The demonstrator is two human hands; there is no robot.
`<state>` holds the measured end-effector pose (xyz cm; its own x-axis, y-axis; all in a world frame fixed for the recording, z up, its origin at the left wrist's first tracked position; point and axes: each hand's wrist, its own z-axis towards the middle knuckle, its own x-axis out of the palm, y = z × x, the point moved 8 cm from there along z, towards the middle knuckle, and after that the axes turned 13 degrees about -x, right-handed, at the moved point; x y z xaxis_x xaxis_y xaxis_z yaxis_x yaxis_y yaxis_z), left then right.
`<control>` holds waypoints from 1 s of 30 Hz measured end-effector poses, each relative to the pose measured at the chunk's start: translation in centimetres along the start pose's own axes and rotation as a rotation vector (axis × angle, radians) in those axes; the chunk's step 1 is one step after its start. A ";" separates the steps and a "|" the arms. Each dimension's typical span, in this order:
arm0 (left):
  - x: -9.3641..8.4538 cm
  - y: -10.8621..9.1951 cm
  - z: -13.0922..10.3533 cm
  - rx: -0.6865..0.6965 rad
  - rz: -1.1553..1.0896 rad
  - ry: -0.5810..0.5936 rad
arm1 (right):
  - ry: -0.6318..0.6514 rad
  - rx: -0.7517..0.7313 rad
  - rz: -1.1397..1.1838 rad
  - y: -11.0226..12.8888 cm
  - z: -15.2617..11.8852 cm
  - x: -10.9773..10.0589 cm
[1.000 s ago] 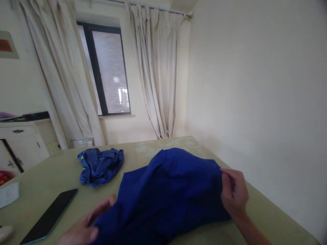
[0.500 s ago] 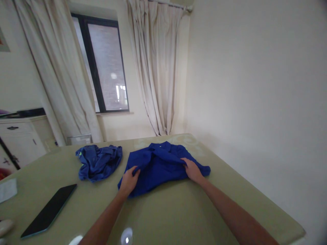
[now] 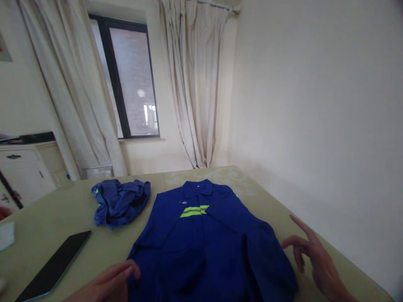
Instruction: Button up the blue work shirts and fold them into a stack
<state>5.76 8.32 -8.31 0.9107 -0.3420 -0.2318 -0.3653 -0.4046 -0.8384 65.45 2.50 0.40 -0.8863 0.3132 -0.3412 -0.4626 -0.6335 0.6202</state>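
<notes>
A blue work jacket (image 3: 192,235) with a collar and a yellow-green reflective chest stripe lies front up on the table, its lower part running out of view at the bottom. At its left edge is my left hand (image 3: 115,279), thumb and fingers closed on the cloth. My right hand (image 3: 316,256) hovers just beyond the right sleeve, fingers spread apart and holding nothing. Farther left sits a crumpled blue garment (image 3: 121,201) with small yellow-green patches.
The pale green table (image 3: 333,277) meets a plain wall at the right. A dark tablet-like slab (image 3: 55,264) lies at the left, near a white paper or cloth (image 3: 6,235). Curtains (image 3: 195,84) and a window (image 3: 132,79) stand behind; a white cabinet (image 3: 23,167) is far left.
The jacket's folded-over part has come down toward me, exposing the chest stripe. Both hands have moved nearer and farther apart. My right hand has let go of the cloth.
</notes>
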 end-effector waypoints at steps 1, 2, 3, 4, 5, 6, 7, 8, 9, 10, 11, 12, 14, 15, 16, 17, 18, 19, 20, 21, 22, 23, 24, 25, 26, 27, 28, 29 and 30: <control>1.1 -0.4 0.3 0.015 0.063 -0.014 | 0.011 0.065 -0.007 0.0 0.3 0.4; 2.1 -1.6 0.5 0.070 0.123 -0.060 | 0.058 0.099 -0.044 0.3 0.9 1.4; 3.2 -3.3 0.5 0.154 0.190 -0.121 | 0.141 0.104 -0.097 0.9 1.6 3.0; 4.4 -5.2 0.4 0.240 0.283 -0.171 | 0.256 0.096 -0.157 1.5 2.3 5.1; 5.9 -6.7 0.4 0.292 0.402 -0.197 | 0.380 0.079 -0.216 2.1 2.8 7.4; 7.5 -7.8 0.5 0.305 0.536 -0.199 | 0.518 0.057 -0.268 2.5 3.0 9.9; 8.9 -8.5 0.9 0.281 0.670 -0.190 | 0.647 0.037 -0.318 2.6 3.0 12.3; 10.0 -8.8 1.5 0.235 0.789 -0.181 | 0.754 0.020 -0.373 2.5 3.0 14.5; 10.7 -9.1 2.3 0.189 0.881 -0.185 | 0.827 0.012 -0.433 2.2 3.1 16.2; 11.0 -9.4 3.1 0.158 0.946 -0.210 | 0.860 0.012 -0.494 1.5 3.5 17.6; 10.9 -9.9 4.0 0.149 0.989 -0.255 | 0.860 0.011 -0.550 0.8 4.1 18.6; 10.6 -10.6 5.0 0.157 1.015 -0.314 | 0.835 0.012 -0.598 0.0 5.0 19.3; 9.3 -11.9 7.0 0.190 1.038 -0.456 | 0.745 0.004 -0.680 -1.6 7.2 19.9; 8.4 -12.4 7.7 0.205 1.040 -0.539 | 0.692 -0.003 -0.722 -2.4 8.4 19.8; 7.2 -12.9 8.4 0.218 1.044 -0.627 | 0.640 -0.012 -0.765 -3.1 9.5 19.6; 6.0 -13.2 8.7 0.231 1.053 -0.721 | 0.597 -0.018 -0.804 -3.8 10.5 19.1; 4.7 -13.4 8.9 0.244 1.070 -0.817 | 0.562 -0.009 -0.831 -4.7 11.3 18.5; 3.4 -13.5 8.9 0.255 1.096 -0.913 | 0.534 0.014 -0.843 -5.6 12.0 17.8; 2.1 -13.4 8.7 0.254 1.123 -1.005 | 0.509 0.050 -0.845 -6.7 12.6 16.9; 0.6 -13.1 8.5 0.229 1.140 -1.084 | 0.484 0.095 -0.841 -7.7 13.1 15.7; -0.9 -12.6 8.3 0.183 1.139 -1.144 | 0.454 0.146 -0.838 -8.8 13.4 14.5; -2.4 -12.0 8.2 0.125 1.121 -1.176 | 0.419 0.199 -0.843 -9.8 13.6 13.0; -3.8 -11.4 8.1 0.072 1.094 -1.183 | 0.378 0.250 -0.858 -10.7 13.7 11.4; -4.9 -10.9 8.0 0.032 1.066 -1.173 | 0.335 0.298 -0.878 -11.5 13.7 9.8; -5.7 -10.5 8.0 0.009 1.043 -1.154 | 0.290 0.345 -0.896 -12.2 13.6 8.3; -6.2 -10.3 7.9 -0.002 1.027 -1.138 | 0.248 0.386 -0.911 -12.7 13.4 6.9; -6.6 -10.3 7.9 -0.008 1.020 -1.127 | 0.212 0.414 -0.922 -13.0 13.1 5.9; -6.7 -10.5 7.9 -0.010 1.019 -1.125 | 0.184 0.429 -0.927 -13.3 12.8 5.1; -6.5 -10.7 7.9 -0.002 1.023 -1.124 | 0.167 0.431 -0.925 -13.4 12.6 4.8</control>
<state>5.24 21.57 -1.69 -0.0572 0.3358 -0.9402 -0.9111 -0.4025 -0.0883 67.09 21.37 -0.68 -0.1806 0.4257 -0.8867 -0.9594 0.1225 0.2542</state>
